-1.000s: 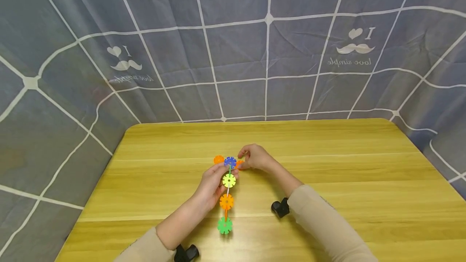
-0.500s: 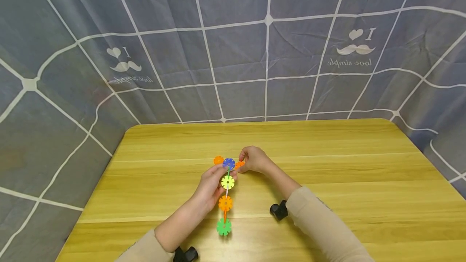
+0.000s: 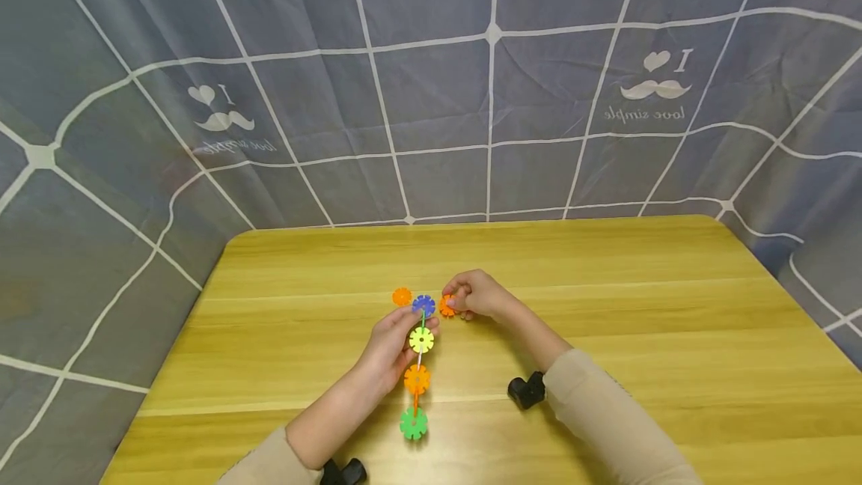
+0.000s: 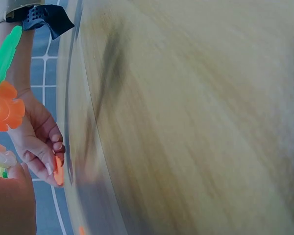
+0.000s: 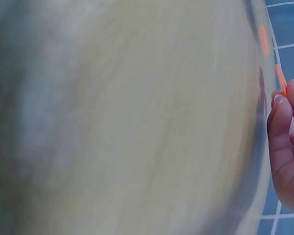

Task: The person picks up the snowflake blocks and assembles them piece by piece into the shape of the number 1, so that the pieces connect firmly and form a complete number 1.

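Note:
My left hand (image 3: 387, 344) holds a chain of notched plastic snowflake discs, its thumb at the blue disc (image 3: 423, 305) on the far end. Down the chain towards me come a yellow disc (image 3: 421, 340), an orange one (image 3: 417, 379) and a green one (image 3: 414, 424), with edge-on discs linking them. My right hand (image 3: 482, 295) pinches a loose orange disc (image 3: 447, 306) between thumb and fingers, just right of the blue disc with a small gap. In the left wrist view, part of the chain (image 4: 7, 108) hangs before the right hand.
Another orange disc (image 3: 401, 296) lies on the wooden table (image 3: 640, 305), left of the blue disc. Black wrist mounts (image 3: 526, 391) stick out below both sleeves. A grey curtain (image 3: 438, 96) with white lines hangs behind the table.
The orange disc in my right hand has turned its face to the head camera and shifted slightly right, away from the blue disc. My left hand keeps its hold on the chain, almost still.

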A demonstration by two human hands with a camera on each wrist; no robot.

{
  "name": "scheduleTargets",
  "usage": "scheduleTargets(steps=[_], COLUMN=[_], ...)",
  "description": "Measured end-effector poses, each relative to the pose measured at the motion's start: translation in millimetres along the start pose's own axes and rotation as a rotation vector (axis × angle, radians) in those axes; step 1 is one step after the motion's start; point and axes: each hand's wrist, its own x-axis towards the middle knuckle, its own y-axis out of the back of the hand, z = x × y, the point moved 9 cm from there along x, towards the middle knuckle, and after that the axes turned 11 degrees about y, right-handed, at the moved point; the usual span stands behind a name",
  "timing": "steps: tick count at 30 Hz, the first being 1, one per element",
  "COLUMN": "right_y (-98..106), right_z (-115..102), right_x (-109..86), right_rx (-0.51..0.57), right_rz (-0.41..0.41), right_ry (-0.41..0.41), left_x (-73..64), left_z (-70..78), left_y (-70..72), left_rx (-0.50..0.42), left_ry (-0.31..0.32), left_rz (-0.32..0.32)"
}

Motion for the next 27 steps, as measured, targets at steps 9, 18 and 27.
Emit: scheduleTargets(steps=[9, 18, 27], right_y=[5, 8, 6], right_z=[-16, -32, -39], right_x=[-2.8, -3.6, -4.9], right_rx=[0.122, 0.196, 0.219], right_rz=[-0.012, -0.004, -0.014], right_ry=[0.074, 0.138, 0.159], left_x=[-1.6, -2.6, -2.4], left_z=[0.0, -1.0, -0.3], left_y=[-4.3, -6.2, -8.5], left_rx=[0.029, 0.043, 0.030], left_ry=[0.012, 0.015, 0.020], left_rz=[-0.016, -0.034, -0.057])
